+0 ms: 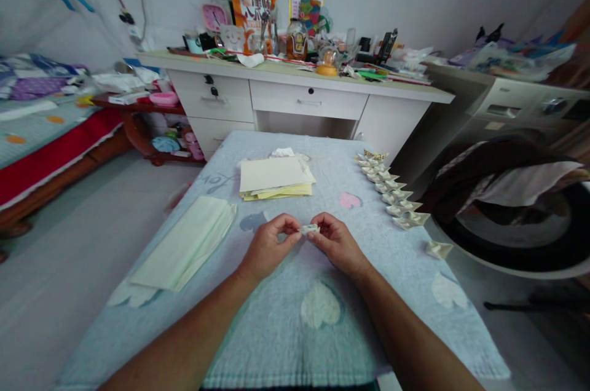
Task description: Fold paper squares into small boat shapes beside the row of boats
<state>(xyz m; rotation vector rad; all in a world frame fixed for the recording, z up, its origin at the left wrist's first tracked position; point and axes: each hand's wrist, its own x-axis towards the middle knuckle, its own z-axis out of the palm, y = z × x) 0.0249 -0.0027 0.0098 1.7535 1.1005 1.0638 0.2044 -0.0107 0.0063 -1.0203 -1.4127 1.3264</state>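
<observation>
Between my two hands, just above the cloth-covered table (286, 317), is a small folded paper piece (309, 229). My left hand (274, 240) pinches its left end between thumb and fingers. Its right end is pinched the same way by my right hand (336, 240). The fingertips cover part of the folds. Along the table's right edge stands a row of folded paper boats (396, 197), with one single paper boat (439, 249) nearer to me. Beyond my hands lies a stack of cream and yellow paper sheets (276, 174).
Pale green folded paper (184, 243) lies at the table's left. Behind stands a white desk (308, 99) crowded with a jar (296, 40), an orange bag (251, 7) and other items. A washing machine (516, 108) with its door open stands close on the right; a bed (50, 133) is left.
</observation>
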